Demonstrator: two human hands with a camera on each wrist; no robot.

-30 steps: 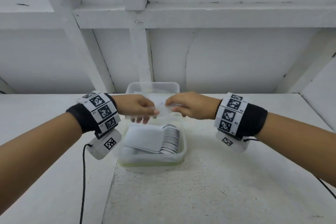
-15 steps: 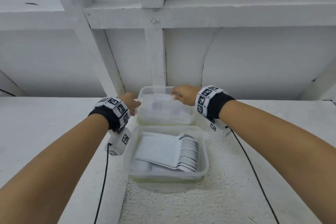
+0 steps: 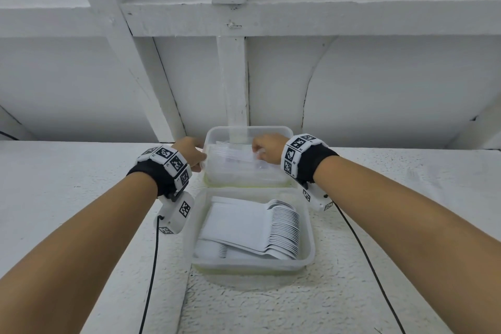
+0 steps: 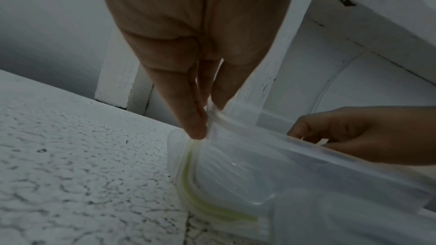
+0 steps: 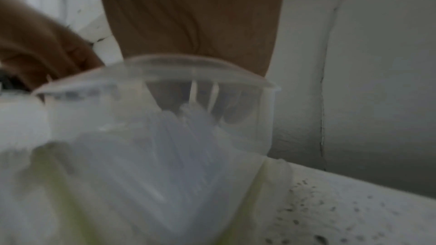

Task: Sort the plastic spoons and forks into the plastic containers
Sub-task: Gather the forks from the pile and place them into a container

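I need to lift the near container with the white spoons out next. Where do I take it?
Grip the near container by its two short side rims, one hand from each side. Its rim flares outward all round, and the white spoons lie stacked inside, so coming from above into it would likely disturb them.

The head view looks down from above and behind both arms at the white rough ledge (image 3: 379, 252). Each wrist view sits very close, low by the fingers. All three share the far clear plastic box (image 3: 248, 171) (image 4: 247, 156) (image 5: 188, 137) at the ledge's back edge
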